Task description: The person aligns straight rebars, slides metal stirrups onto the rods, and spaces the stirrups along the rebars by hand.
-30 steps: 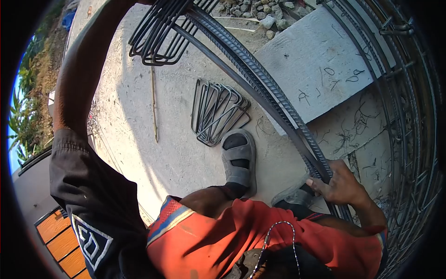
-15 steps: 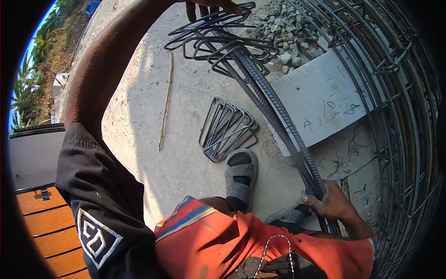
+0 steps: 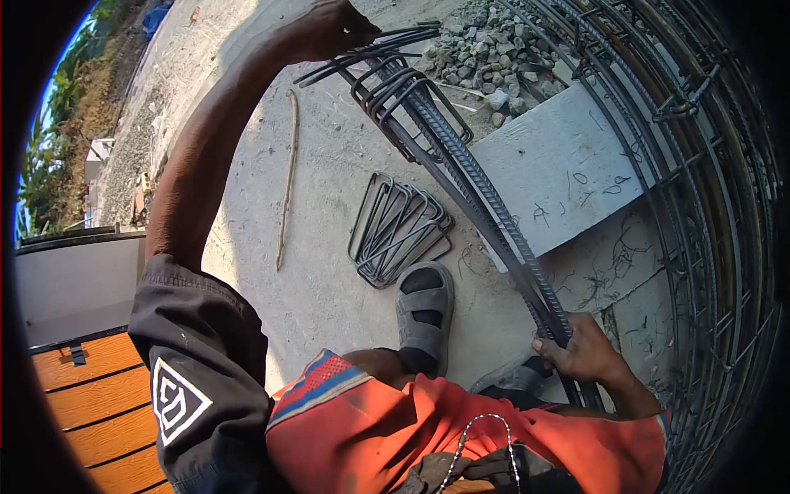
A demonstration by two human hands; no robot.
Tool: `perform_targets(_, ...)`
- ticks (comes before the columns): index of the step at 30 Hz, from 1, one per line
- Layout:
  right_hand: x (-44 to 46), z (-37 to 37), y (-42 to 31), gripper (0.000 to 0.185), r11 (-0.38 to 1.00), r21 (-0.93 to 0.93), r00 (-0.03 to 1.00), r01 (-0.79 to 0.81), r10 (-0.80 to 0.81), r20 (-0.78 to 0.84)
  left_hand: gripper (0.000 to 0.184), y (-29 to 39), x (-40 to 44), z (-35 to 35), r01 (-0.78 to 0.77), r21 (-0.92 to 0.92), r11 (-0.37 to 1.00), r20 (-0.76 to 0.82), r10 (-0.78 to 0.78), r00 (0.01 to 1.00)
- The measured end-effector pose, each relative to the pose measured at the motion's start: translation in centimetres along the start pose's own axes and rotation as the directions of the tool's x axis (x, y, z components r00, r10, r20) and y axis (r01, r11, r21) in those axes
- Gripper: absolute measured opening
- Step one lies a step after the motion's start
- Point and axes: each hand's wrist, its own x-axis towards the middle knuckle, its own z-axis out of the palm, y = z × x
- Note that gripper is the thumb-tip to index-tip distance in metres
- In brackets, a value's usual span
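My right hand is wrapped round the lower part of a bundle of ribbed rebar, which slants up and away to the left. Several bent steel stirrups hang around the bundle near its far end. At the top, my left hand is closed on the edge of the uppermost stirrups; its fingertips are partly hidden. A second pile of stirrups lies on the concrete in front of my sandal.
A tied rebar cage runs along the right side. Beside it lies a pale board with writing. Crushed stone is heaped behind the board. A thin stick lies on the ground, and orange slats are at lower left.
My left hand has moved slightly left and down. The stirrups under it have shifted and are less fanned out, with some lower along the bars. My right hand keeps its hold.
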Motion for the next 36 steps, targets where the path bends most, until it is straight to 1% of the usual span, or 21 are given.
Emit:
perform_targets(1, 0.0, 0.0, -0.1, 0.019, 1.000, -0.005, 1.000, -0.014, 0.014, -0.005, 0.028, -0.6, 0.1, 0.3, 0.018, -0.072, 0.997, -0.019, -0.019, 1.000)
perform_targets(3, 0.2, 0.0, -0.4, 0.022, 0.999, -0.010, 0.999, -0.031, 0.030, -0.021, 0.029, 1.1, 0.0, -1.9, 0.252, -0.233, 0.939, 0.210, -0.205, 0.956)
perform_targets(4, 0.3, 0.0, -0.4, 0.022, 0.999, -0.017, 0.999, -0.031, 0.031, -0.021, 0.030, 2.1, -0.2, -2.9, 0.369, -0.288, 0.884, 0.327, -0.272, 0.905)
perform_targets(5, 0.2, -0.1, -0.4, 0.021, 0.999, -0.021, 0.999, -0.035, 0.034, -0.021, 0.032, 2.6, -0.8, -3.1, 0.544, -0.323, 0.774, 0.385, -0.417, 0.823)
perform_targets(7, 0.2, 0.0, -0.3, 0.021, 0.999, -0.021, 0.999, -0.040, 0.040, -0.032, 0.034, 1.5, -2.9, -1.4, 0.364, -0.435, 0.823, 0.202, -0.305, 0.931)
perform_targets(8, 0.3, 0.1, -0.3, 0.021, 0.999, -0.020, 0.999, -0.043, 0.042, -0.032, 0.035, 0.8, -3.9, -0.4, 0.272, -0.478, 0.835, 0.107, -0.252, 0.962)
perform_targets(9, 0.3, 0.2, -0.3, 0.021, 0.999, -0.020, 0.999, -0.046, 0.045, -0.030, 0.036, 1.1, -4.4, -0.4, 0.232, -0.429, 0.873, 0.071, -0.224, 0.972)
perform_targets(12, 0.5, 0.6, -0.3, 0.021, 0.998, -0.047, 0.999, -0.031, 0.030, -0.024, 0.032, 1.8, -4.0, -0.1, 0.226, -0.419, 0.880, 0.044, -0.229, 0.972)
perform_targets(13, 0.5, 0.9, -0.2, 0.021, 0.999, -0.036, 0.999, -0.028, 0.027, -0.027, 0.029, 3.7, -2.9, -1.9, 0.480, -0.379, 0.791, 0.271, -0.401, 0.875)
perform_targets(14, 0.6, 1.1, 0.0, 0.020, 0.999, -0.027, 0.999, -0.023, 0.022, -0.035, 0.029, 4.5, -1.8, -2.6, 0.561, -0.336, 0.756, 0.348, -0.454, 0.820)
perform_targets(15, 0.6, 1.1, 0.1, 0.020, 1.000, -0.020, 0.999, -0.020, 0.019, -0.043, 0.028, 4.8, -1.3, -2.8, 0.567, -0.308, 0.764, 0.369, -0.453, 0.811)
perform_targets(18, 0.8, 1.2, 0.8, 0.019, 0.998, 0.041, 0.998, -0.050, 0.052, -0.042, 0.026, 3.5, -1.0, -1.7, 0.412, -0.288, 0.865, 0.329, -0.314, 0.890)
perform_targets(20, 0.8, 1.2, 0.6, 0.020, 0.999, 0.004, 0.998, -0.036, 0.036, -0.045, 0.025, 1.7, -1.2, -0.4, 0.279, -0.287, 0.916, 0.268, -0.203, 0.942)
perform_targets(22, 0.6, 1.0, 0.1, 0.020, 0.999, -0.022, 0.998, -0.044, 0.043, -0.047, 0.024, 0.4, -2.7, 0.0, 0.210, -0.302, 0.930, 0.199, -0.154, 0.968)
perform_targets(24, 0.3, 0.7, -0.9, 0.020, 0.997, -0.038, 0.997, -0.074, 0.072, -0.040, 0.022, -1.4, -4.2, 0.3, 0.184, -0.339, 0.922, 0.156, -0.138, 0.978)
perform_targets(26, -0.2, 0.4, -1.6, 0.019, 0.996, 0.019, 0.994, -0.091, 0.092, -0.055, 0.021, -2.3, -5.5, 0.6, 0.166, -0.374, 0.913, 0.111, -0.133, 0.985)
perform_targets(29, -0.1, 0.2, -1.8, 0.019, 0.991, 0.061, 0.990, -0.120, 0.124, -0.063, 0.020, -1.5, -6.8, 0.9, 0.182, -0.415, 0.891, 0.060, -0.173, 0.983)
perform_targets(31, -0.1, 0.2, -1.5, 0.019, 0.990, 0.065, 0.989, -0.125, 0.130, -0.068, 0.019, 0.0, -7.2, 1.6, 0.256, -0.466, 0.847, 0.044, -0.267, 0.963)
perform_targets(33, 0.4, 0.4, -1.0, 0.019, 0.994, 0.054, 0.992, -0.098, 0.101, -0.072, 0.019, 1.1, -8.1, 1.9, 0.324, -0.577, 0.750, 0.050, -0.363, 0.931)
perform_targets(34, 0.5, 0.5, -0.8, 0.018, 0.993, 0.058, 0.992, -0.101, 0.105, -0.069, 0.019, 1.8, -8.5, 2.2, 0.352, -0.647, 0.677, 0.059, -0.415, 0.908)
perform_targets(36, 0.5, 0.6, -0.4, 0.018, 0.991, 0.071, 0.991, -0.111, 0.116, -0.071, 0.019, 3.7, -9.5, 3.3, 0.333, -0.801, 0.497, 0.050, -0.500, 0.864)
